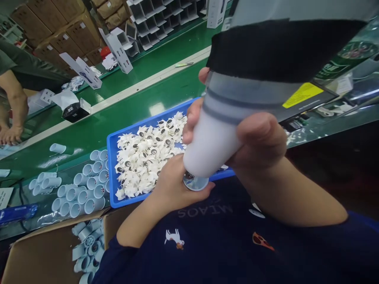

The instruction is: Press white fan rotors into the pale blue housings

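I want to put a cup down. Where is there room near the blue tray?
Bare green belt lies between the blue tray and the white rail. It's crowded with white cups at the tray's left side, and white pieces fill the tray.

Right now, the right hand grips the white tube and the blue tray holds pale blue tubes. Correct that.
Wrong on the tray: the head view shows the blue tray holding white star-shaped parts with metal centres; the pale blue tubes stand beside it. The right hand does grip the white tube.
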`<move>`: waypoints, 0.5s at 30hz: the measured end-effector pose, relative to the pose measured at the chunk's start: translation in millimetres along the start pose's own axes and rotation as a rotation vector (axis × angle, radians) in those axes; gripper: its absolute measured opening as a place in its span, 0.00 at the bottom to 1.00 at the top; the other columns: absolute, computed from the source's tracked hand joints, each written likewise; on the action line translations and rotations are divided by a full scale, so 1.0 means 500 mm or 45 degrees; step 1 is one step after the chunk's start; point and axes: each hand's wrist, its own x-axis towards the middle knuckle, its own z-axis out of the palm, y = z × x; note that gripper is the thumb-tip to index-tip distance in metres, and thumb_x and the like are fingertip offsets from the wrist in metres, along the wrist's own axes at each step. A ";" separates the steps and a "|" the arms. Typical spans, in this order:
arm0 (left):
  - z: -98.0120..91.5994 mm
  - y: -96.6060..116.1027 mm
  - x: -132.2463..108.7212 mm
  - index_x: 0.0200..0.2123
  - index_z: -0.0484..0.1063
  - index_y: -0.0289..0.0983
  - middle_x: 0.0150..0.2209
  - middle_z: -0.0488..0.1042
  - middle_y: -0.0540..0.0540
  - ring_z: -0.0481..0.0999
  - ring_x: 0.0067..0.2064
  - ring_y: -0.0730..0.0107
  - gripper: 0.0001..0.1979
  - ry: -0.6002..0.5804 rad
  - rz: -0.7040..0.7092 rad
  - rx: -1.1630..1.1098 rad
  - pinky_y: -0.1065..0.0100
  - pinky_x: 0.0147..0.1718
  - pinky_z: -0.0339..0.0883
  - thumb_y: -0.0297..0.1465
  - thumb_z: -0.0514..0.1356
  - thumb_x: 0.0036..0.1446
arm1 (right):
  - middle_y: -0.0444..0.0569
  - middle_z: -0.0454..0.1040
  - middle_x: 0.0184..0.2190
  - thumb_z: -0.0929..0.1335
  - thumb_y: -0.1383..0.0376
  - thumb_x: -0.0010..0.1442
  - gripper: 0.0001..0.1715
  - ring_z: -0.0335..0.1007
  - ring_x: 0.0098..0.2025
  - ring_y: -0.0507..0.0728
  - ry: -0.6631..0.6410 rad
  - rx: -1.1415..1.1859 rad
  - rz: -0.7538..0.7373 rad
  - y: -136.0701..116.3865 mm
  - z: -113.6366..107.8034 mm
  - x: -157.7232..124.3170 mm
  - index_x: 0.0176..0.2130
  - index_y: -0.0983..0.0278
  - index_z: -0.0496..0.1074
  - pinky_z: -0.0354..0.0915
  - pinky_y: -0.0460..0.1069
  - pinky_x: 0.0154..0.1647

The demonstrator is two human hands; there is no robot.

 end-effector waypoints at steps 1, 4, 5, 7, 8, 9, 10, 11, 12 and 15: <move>0.000 -0.001 -0.001 0.32 0.68 0.39 0.30 0.74 0.51 0.73 0.31 0.69 0.13 -0.001 0.001 0.001 0.69 0.29 0.66 0.33 0.69 0.47 | 0.47 0.72 0.31 0.79 0.50 0.51 0.20 0.71 0.32 0.58 -0.006 0.003 -0.007 -0.001 0.001 0.000 0.33 0.61 0.74 0.71 0.51 0.30; 0.001 -0.004 -0.004 0.32 0.68 0.39 0.30 0.74 0.51 0.73 0.31 0.68 0.13 0.001 0.011 0.013 0.68 0.30 0.66 0.33 0.69 0.46 | 0.46 0.72 0.29 0.78 0.48 0.51 0.21 0.71 0.31 0.57 0.014 -0.029 -0.021 0.000 0.002 0.001 0.32 0.60 0.74 0.71 0.50 0.29; 0.001 -0.004 -0.005 0.33 0.68 0.39 0.30 0.74 0.51 0.73 0.31 0.68 0.14 0.000 0.008 0.013 0.68 0.30 0.66 0.33 0.69 0.46 | 0.46 0.72 0.29 0.78 0.47 0.50 0.22 0.71 0.30 0.57 0.030 -0.041 -0.019 0.002 0.003 0.002 0.31 0.60 0.73 0.71 0.50 0.29; -0.001 0.000 -0.007 0.33 0.69 0.38 0.30 0.74 0.50 0.74 0.31 0.68 0.14 -0.005 -0.029 0.005 0.68 0.30 0.66 0.35 0.70 0.47 | 0.46 0.71 0.29 0.79 0.46 0.48 0.25 0.71 0.30 0.57 0.049 -0.042 -0.005 0.010 0.006 0.005 0.31 0.61 0.73 0.72 0.50 0.28; -0.003 0.004 -0.007 0.33 0.70 0.38 0.29 0.74 0.50 0.74 0.31 0.68 0.14 -0.023 -0.066 -0.011 0.68 0.30 0.67 0.36 0.70 0.47 | 0.46 0.72 0.30 0.79 0.46 0.47 0.25 0.71 0.30 0.57 0.046 -0.019 0.004 0.014 0.008 0.006 0.31 0.61 0.73 0.72 0.49 0.28; -0.006 0.008 -0.007 0.34 0.71 0.38 0.30 0.75 0.50 0.74 0.30 0.67 0.15 -0.069 -0.115 -0.035 0.68 0.30 0.67 0.38 0.70 0.47 | 0.47 0.72 0.31 0.80 0.47 0.48 0.25 0.71 0.30 0.56 0.042 0.017 0.008 0.018 0.008 0.008 0.32 0.62 0.74 0.72 0.49 0.28; -0.010 0.011 -0.007 0.36 0.72 0.38 0.31 0.76 0.49 0.75 0.31 0.67 0.16 -0.144 -0.172 -0.064 0.67 0.30 0.68 0.39 0.71 0.47 | 0.47 0.73 0.32 0.79 0.47 0.49 0.25 0.72 0.30 0.56 0.041 0.058 0.011 0.020 0.005 0.009 0.33 0.62 0.73 0.72 0.49 0.28; -0.015 0.012 -0.007 0.40 0.73 0.39 0.33 0.77 0.49 0.76 0.32 0.65 0.20 -0.241 -0.230 -0.084 0.67 0.31 0.70 0.40 0.71 0.47 | 0.47 0.73 0.33 0.79 0.48 0.49 0.25 0.72 0.31 0.55 0.055 0.090 0.014 0.020 -0.001 0.008 0.35 0.63 0.73 0.73 0.49 0.28; -0.022 0.009 -0.008 0.47 0.73 0.40 0.36 0.78 0.48 0.78 0.34 0.63 0.25 -0.339 -0.283 -0.083 0.66 0.33 0.71 0.41 0.72 0.47 | 0.46 0.73 0.34 0.79 0.47 0.50 0.26 0.72 0.31 0.55 0.089 0.110 0.017 0.017 -0.013 0.005 0.37 0.63 0.73 0.73 0.49 0.28; -0.052 -0.027 -0.022 0.62 0.64 0.43 0.46 0.79 0.44 0.80 0.43 0.56 0.41 -0.464 -0.405 0.072 0.60 0.40 0.74 0.42 0.73 0.46 | 0.42 0.74 0.34 0.81 0.47 0.44 0.34 0.73 0.31 0.53 0.252 0.063 0.087 -0.007 -0.081 -0.020 0.45 0.58 0.73 0.74 0.48 0.31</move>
